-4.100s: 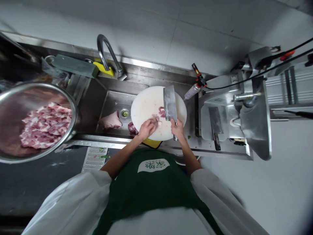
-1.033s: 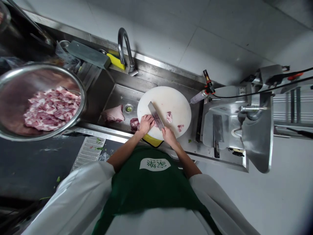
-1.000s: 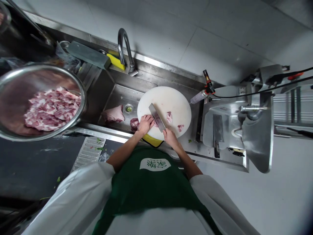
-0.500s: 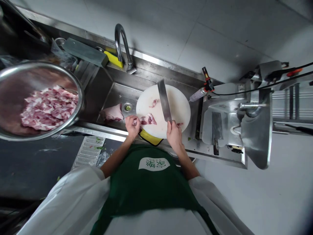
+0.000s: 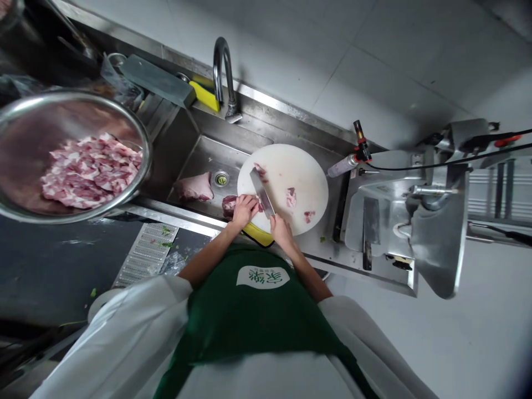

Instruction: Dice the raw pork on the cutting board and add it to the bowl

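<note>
My right hand (image 5: 283, 233) is wrapped round the handle of a cleaver (image 5: 261, 191). Its blade stands against the right end of a piece of raw meat (image 5: 229, 205) at the left edge of the round white cutting board (image 5: 310, 172). Curled fingers of my left hand (image 5: 245, 209) press down on that meat, just left of the blade, and cover much of it. A small cut piece of meat (image 5: 291, 197) lies right of the cleaver, with scraps (image 5: 308, 216) beyond it and more meat bits (image 5: 261, 170) near the blade's tip.
Beside the drain in the steel sink (image 5: 208, 152) sits a slab of meat (image 5: 196, 187). A large steel bowl (image 5: 145, 158) of cut meat stands at left. Behind rises a faucet (image 5: 222, 72). To the right are a blowtorch (image 5: 347, 163), another cleaver (image 5: 369, 227) and a slicer (image 5: 436, 238).
The cleaver has moved left and down onto the meat. My left hand has shifted right and now presses on the meat. A small cut piece now lies right of the blade. The view has shifted slightly.
</note>
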